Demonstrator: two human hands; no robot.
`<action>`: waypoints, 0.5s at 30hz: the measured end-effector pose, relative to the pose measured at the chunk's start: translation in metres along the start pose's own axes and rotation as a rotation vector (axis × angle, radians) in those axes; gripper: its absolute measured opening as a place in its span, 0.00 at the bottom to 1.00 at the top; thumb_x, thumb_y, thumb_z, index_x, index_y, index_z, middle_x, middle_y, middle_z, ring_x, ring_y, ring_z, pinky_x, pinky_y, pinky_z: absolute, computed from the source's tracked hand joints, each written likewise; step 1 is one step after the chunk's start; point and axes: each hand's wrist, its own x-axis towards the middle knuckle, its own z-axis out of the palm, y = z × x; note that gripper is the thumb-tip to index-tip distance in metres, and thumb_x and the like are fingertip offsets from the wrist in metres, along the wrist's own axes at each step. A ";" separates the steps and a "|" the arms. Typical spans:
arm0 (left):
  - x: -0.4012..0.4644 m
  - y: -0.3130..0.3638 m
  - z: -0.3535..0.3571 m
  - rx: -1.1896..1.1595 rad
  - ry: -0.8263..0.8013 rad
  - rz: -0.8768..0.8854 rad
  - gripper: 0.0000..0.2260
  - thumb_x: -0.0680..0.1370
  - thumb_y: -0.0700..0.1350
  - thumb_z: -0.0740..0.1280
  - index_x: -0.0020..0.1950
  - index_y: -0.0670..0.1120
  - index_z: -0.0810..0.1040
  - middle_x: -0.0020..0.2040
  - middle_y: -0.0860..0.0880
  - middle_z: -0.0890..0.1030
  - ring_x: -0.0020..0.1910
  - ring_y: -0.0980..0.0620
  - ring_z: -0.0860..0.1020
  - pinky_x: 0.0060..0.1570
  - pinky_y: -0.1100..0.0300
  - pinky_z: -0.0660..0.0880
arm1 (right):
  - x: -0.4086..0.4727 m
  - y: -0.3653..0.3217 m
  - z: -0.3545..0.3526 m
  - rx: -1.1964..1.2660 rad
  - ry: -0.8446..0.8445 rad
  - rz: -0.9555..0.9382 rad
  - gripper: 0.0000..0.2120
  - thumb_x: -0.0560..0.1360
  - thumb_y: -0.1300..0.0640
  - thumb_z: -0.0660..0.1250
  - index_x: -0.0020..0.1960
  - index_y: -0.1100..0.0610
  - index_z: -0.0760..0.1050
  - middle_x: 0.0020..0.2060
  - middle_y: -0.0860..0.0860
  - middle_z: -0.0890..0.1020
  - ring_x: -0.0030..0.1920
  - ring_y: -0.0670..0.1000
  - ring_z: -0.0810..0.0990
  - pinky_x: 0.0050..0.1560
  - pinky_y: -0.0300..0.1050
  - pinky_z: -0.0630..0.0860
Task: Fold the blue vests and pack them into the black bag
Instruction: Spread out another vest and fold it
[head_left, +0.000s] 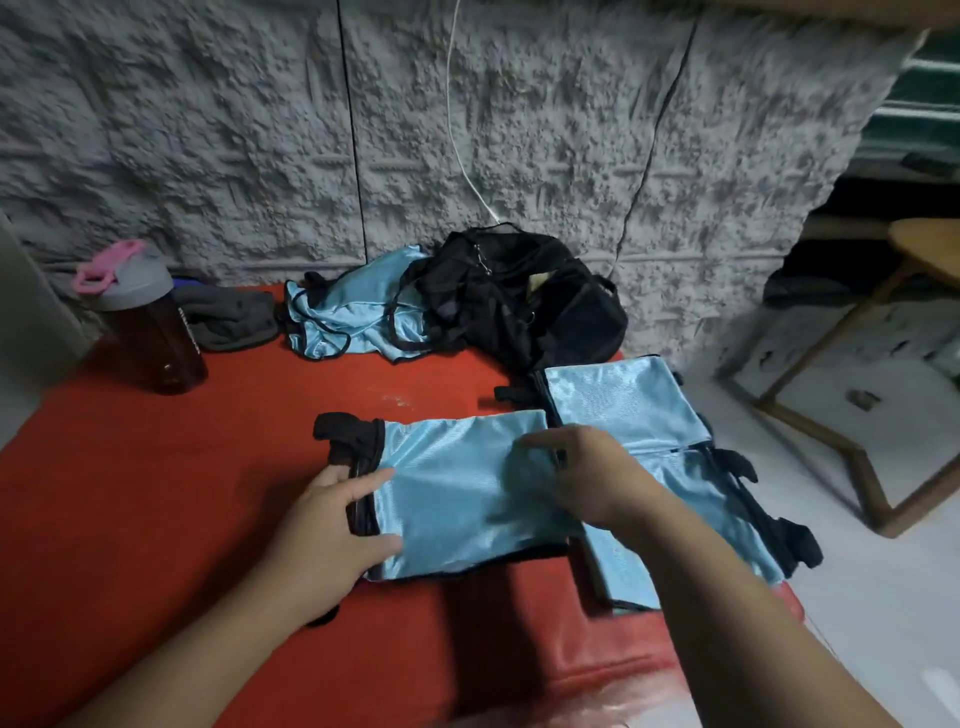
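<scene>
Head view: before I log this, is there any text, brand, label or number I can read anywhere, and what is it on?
No text in this view can be read.
Water bottle: a vertical line of white print runs down its side, too small and blurred to make out.
Folded vest under both hands, folded vests to its right, unfolded vests, black bag: no visible lettering.

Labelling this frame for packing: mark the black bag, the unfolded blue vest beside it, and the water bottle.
black bag (524, 291): head view, on its main body.
unfolded blue vest (358, 306): head view, on its crumpled blue cloth.
water bottle (161, 338): head view, on its dark body.
</scene>
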 end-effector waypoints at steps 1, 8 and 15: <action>-0.002 0.011 0.011 -0.034 -0.002 0.014 0.31 0.69 0.39 0.79 0.70 0.54 0.76 0.65 0.59 0.68 0.63 0.64 0.67 0.51 0.83 0.61 | -0.007 0.009 -0.015 0.049 0.035 0.029 0.20 0.74 0.63 0.67 0.59 0.42 0.83 0.47 0.55 0.85 0.37 0.50 0.83 0.33 0.43 0.78; -0.005 0.088 0.116 -0.083 -0.096 0.089 0.33 0.70 0.41 0.79 0.73 0.50 0.74 0.66 0.54 0.69 0.65 0.58 0.69 0.59 0.74 0.59 | -0.033 0.077 -0.091 -0.031 0.200 0.260 0.31 0.70 0.70 0.56 0.63 0.44 0.82 0.52 0.50 0.82 0.39 0.46 0.79 0.30 0.30 0.72; 0.015 0.120 0.181 0.006 -0.170 0.050 0.34 0.71 0.42 0.78 0.75 0.48 0.72 0.72 0.48 0.68 0.71 0.51 0.70 0.60 0.72 0.59 | -0.029 0.127 -0.091 -0.425 0.188 0.179 0.30 0.68 0.66 0.66 0.68 0.49 0.79 0.58 0.52 0.79 0.57 0.55 0.80 0.50 0.41 0.74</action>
